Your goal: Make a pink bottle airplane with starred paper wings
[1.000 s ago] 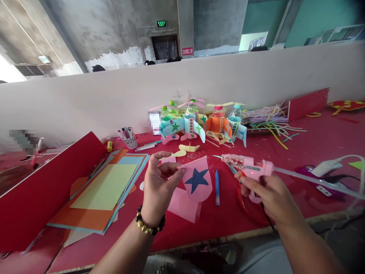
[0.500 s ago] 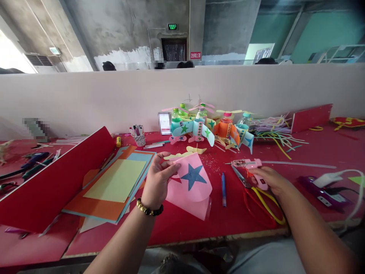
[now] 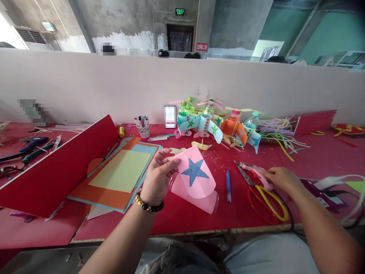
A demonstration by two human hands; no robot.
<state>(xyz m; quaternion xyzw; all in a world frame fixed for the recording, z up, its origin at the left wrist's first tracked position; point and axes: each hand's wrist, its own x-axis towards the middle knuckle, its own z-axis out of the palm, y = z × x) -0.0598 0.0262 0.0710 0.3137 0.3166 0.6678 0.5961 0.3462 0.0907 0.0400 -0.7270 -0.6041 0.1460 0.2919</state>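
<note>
My left hand pinches the edge of a pink paper piece with a blue star between thumb and fingers. Below this piece, a bottle wrapped in pink paper lies on its side; whether the two are joined I cannot tell. My right hand is closed on the rear of a pink glue gun, which rests low by the scissors with red and yellow handles. Between the hands lies a blue pen.
Decorated bottle planes stand at the back against a pale partition. Coloured paper sheets and a red board are on the left. Pipe cleaners and a purple power strip lie on the right.
My right hand has lowered the glue gun towards the table by the scissors and turned it, its nozzle still pointing left. My left hand keeps the starred paper; the view has shifted slightly.
</note>
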